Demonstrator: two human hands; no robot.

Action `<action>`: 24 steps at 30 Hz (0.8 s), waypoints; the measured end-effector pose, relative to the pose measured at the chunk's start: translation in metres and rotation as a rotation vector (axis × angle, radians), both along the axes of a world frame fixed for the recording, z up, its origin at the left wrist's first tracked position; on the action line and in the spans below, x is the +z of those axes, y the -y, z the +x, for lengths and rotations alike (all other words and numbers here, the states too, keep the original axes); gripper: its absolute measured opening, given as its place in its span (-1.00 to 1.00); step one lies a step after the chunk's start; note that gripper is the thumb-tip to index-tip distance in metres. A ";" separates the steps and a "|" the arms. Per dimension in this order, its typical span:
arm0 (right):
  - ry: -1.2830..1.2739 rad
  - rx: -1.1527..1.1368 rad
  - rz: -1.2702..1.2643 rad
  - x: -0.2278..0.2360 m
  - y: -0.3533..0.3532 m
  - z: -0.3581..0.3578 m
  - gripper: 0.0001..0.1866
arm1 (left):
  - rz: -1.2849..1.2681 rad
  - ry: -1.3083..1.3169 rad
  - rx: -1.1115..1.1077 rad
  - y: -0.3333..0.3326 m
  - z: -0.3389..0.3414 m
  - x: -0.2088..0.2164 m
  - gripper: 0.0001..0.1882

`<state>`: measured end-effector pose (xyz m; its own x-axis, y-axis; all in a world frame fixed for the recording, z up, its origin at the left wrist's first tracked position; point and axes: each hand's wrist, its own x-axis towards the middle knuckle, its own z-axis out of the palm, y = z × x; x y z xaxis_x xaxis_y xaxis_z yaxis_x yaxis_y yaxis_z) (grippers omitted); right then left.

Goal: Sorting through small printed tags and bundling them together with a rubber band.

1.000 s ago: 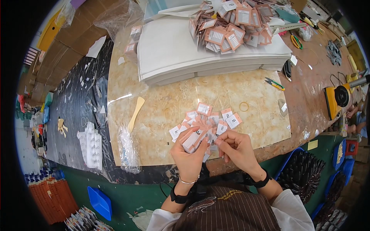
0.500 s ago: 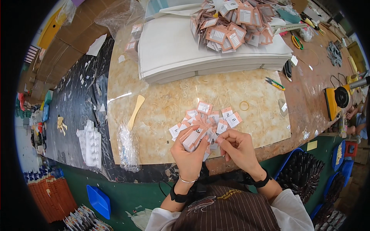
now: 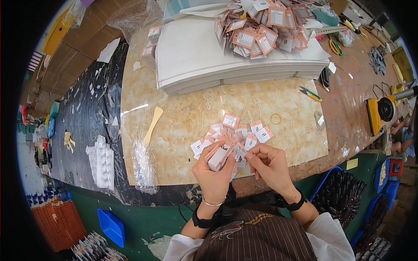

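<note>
My left hand (image 3: pixel 214 177) is closed round a small stack of pink-and-white hang tags (image 3: pixel 220 155), thumb on the near side and fingers on the far side. Close by on its right, my right hand (image 3: pixel 269 167) pinches with thumb and forefinger at what looks like a thin tag string, partly hidden by the fingertips. Just beyond both hands spreads a loose pile of the same hang tags (image 3: pixel 230 121), some overlapping and some turned over. They lie on a tan, marbled board (image 3: pixel 174 126).
A thick stack of white sheets (image 3: pixel 191 52) stands at the back, bearing a large heap of hang tags (image 3: pixel 261 32). A pale wooden stick (image 3: pixel 153 126) lies left, thread snips (image 3: pixel 311 94) right. Further right stands a yellow-and-black tool (image 3: pixel 379 113). Blue bins (image 3: pixel 112 227) sit below the table.
The right fingertips have shifted very slightly, and the stack in the left hand is tilted a little differently. Both hands otherwise keep their places, and the loose pile looks the same.
</note>
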<state>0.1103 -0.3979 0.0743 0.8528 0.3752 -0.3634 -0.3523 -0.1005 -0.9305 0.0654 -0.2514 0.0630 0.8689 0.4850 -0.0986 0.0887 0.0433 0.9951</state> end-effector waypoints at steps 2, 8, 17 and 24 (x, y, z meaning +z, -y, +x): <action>0.007 -0.004 -0.009 0.001 -0.001 0.000 -0.89 | 0.008 -0.001 0.003 0.000 0.000 0.000 -0.67; 0.014 0.001 -0.029 -0.001 -0.001 0.000 -0.89 | 0.052 0.006 0.013 -0.002 0.000 -0.003 -0.68; 0.030 -0.007 -0.012 -0.003 -0.001 -0.002 -0.90 | 0.064 0.011 0.015 -0.002 0.000 -0.006 -0.68; 0.034 -0.007 -0.008 -0.004 -0.001 -0.002 -0.91 | 0.045 0.000 0.007 -0.002 -0.001 -0.006 -0.67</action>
<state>0.1087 -0.3969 0.0702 0.8672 0.3666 -0.3369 -0.3208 -0.1059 -0.9412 0.0648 -0.2490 0.0570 0.8656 0.4949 -0.0762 0.0881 -0.0008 0.9961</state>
